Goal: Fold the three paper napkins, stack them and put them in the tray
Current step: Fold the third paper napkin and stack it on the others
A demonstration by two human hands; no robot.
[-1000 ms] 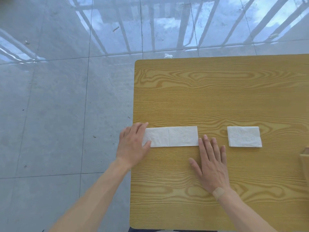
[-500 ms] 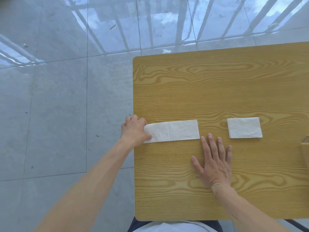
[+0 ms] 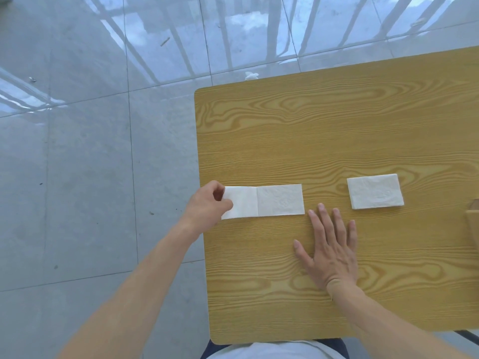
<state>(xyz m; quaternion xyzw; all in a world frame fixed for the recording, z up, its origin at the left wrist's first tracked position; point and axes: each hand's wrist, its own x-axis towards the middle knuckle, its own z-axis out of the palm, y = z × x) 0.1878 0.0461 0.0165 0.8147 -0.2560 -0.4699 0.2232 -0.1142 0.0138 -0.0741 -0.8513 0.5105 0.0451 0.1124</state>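
Note:
A long white napkin strip (image 3: pixel 269 200) with a crease down its middle lies on the wooden table (image 3: pixel 337 130) near the left edge. My left hand (image 3: pixel 207 207) pinches the strip's left end between thumb and fingers. My right hand (image 3: pixel 329 244) rests flat on the wood, fingers spread, just below and right of the strip, holding nothing. A smaller folded napkin (image 3: pixel 374 191) lies to the right, apart from both hands. At the right border only a brown corner of what may be the tray (image 3: pixel 473 216) shows.
The table's left edge runs just beside my left hand, with grey tiled floor (image 3: pixel 90 177) beyond it. A crumpled white scrap (image 3: pixel 251 75) lies on the floor behind the table's far corner.
My left hand went from lying flat on the strip's left end to closing its fingers around that end. My right hand stayed flat on the table. The view shifted downward.

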